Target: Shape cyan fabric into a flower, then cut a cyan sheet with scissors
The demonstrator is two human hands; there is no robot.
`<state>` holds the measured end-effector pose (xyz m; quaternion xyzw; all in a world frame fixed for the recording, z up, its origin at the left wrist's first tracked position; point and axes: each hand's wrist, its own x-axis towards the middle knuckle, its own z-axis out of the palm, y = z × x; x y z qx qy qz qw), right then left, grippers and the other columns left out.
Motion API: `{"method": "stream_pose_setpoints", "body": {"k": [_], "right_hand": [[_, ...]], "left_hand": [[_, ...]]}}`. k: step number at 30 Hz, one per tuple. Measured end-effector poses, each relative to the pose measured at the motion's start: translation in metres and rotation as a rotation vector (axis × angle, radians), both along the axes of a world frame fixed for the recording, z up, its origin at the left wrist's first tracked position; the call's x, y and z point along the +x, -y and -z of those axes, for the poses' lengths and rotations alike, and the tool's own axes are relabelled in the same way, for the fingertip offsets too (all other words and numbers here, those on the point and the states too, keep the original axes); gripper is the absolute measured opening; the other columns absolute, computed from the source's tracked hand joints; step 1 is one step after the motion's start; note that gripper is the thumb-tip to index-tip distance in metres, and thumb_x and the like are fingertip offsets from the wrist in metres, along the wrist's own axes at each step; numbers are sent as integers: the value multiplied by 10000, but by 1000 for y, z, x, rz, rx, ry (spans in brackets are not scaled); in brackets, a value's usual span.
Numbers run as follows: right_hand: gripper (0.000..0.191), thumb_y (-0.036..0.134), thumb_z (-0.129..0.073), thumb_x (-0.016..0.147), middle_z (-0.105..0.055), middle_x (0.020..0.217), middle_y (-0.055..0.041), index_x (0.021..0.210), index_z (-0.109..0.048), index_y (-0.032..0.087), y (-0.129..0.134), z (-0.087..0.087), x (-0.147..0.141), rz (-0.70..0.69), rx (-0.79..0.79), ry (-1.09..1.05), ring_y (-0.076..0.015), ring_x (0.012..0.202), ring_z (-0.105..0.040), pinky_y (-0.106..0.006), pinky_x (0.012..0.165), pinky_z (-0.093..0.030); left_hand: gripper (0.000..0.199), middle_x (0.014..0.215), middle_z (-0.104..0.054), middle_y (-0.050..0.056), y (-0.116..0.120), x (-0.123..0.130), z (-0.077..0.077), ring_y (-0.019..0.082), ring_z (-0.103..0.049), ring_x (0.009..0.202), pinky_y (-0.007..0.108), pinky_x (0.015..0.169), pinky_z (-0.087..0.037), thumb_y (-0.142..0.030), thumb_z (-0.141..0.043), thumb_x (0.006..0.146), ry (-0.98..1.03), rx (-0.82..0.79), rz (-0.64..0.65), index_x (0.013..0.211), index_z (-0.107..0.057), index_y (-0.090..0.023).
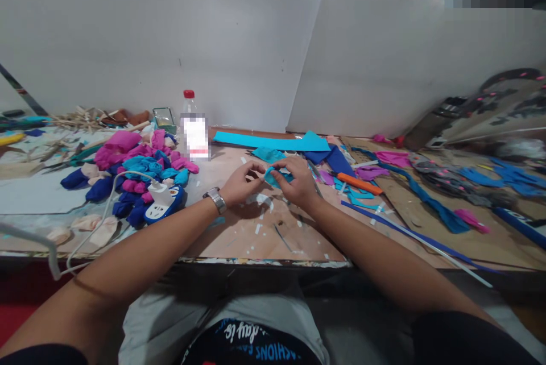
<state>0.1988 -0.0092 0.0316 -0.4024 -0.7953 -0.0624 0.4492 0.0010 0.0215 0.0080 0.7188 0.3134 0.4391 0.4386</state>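
My right hand (300, 184) pinches a small curled piece of turquoise material (268, 176) between thumb and fingers, just above the table. At the left edge of that piece, the thumb and fingertips of my left hand (242, 184) are closed together; a silver watch (216, 200) is on this wrist. Whether the piece is cloth or paper I cannot tell. Right behind my hands lie a loose turquoise scrap (268, 154) and a long flat turquoise strip (260, 141). An orange-handled cutter (359, 183) lies right of my right hand among turquoise offcuts.
Pink, blue and turquoise bundles (140, 169) are heaped at left, beside a white-and-blue power socket (164, 204) with a cable. A red-capped bottle (195, 126) stands behind. Long thin strips (409, 232) cross the right side and overhang the front edge. A white partition (149, 41) closes the back.
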Motion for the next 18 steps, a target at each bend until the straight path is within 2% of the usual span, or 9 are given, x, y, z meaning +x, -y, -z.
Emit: {"method": "stream_pose_setpoints", "body": {"k": [3, 6, 13, 18], "right_hand": [[159, 383, -642, 968, -757, 964, -47, 974, -710, 239, 0, 0, 0, -8, -12, 47, -252, 959, -649, -441, 914, -402], [139, 369, -657, 963, -766, 958, -38, 975, -719, 245, 0, 1, -1, -22, -13, 59, -247, 949, -656, -446, 918, -396], [119, 356, -675, 954, -768, 939, -39, 960, -721, 246, -1, 2, 0, -45, -11, 45, -248, 943, -664, -449, 912, -402], [144, 391, -705, 928, -764, 914, -39, 912, -715, 248, -3, 4, 2, -55, -25, 3, -254, 926, -665, -453, 907, -419]], "left_hand": [[254, 1101, -666, 71, 2, 0, -3, 161, -624, 897, 287, 774, -512, -372, -652, 888, 47, 69, -35, 1049, -639, -176], [289, 1078, -709, 77, 2, -1, -4, 171, -645, 881, 297, 769, -516, -428, -656, 906, 28, 104, -48, 1042, -686, -175], [304, 997, -763, 99, -3, -4, -1, 226, -687, 948, 374, 881, -541, -475, -685, 894, -13, 187, -81, 921, -773, -185], [342, 1052, -763, 108, -3, -4, -2, 234, -692, 990, 384, 904, -542, -503, -645, 914, -18, 202, -30, 946, -786, -193]]}}
